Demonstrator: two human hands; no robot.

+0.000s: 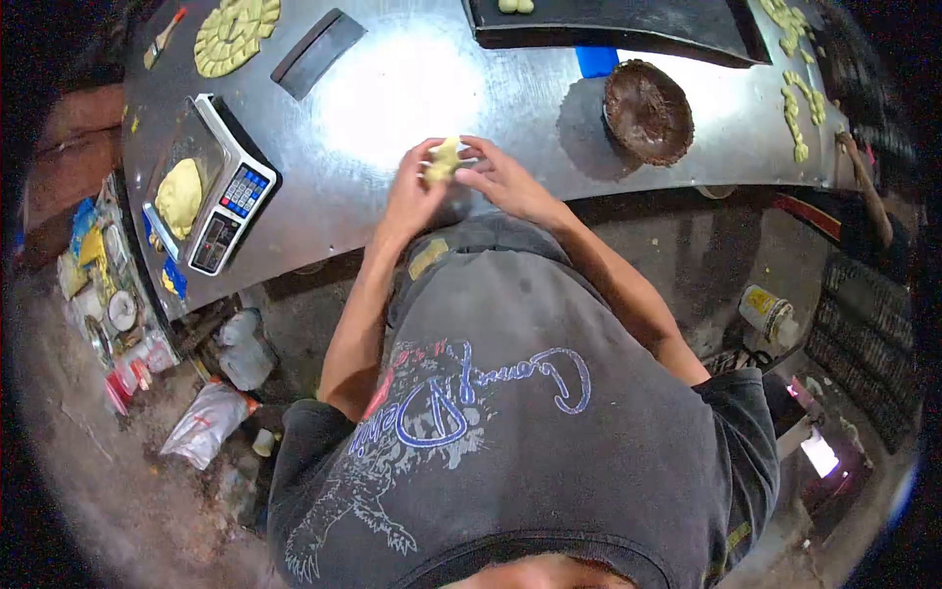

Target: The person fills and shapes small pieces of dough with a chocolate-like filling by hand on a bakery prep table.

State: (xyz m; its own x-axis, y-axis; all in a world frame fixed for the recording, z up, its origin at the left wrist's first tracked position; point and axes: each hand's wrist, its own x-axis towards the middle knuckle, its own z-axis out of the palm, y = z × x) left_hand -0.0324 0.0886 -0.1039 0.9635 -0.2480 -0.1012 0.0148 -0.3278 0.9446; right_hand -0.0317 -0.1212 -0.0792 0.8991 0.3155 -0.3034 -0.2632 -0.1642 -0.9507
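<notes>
Curling around dough [444,163], the left hand [416,179] and right hand [496,179] are holding it between them; a scale [233,201] is sitting to their left.

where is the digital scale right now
The digital scale is at the left end of the metal table in the head view, with a lump of dough on top.

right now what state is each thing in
dough piece: held between the left hand and right hand, uneven shape
scale: loaded, reading illegible
dough lump: resting on the scale
brown bowl: open, dark coating inside
black tray: dough at one edge
brush: lying on the table
</notes>
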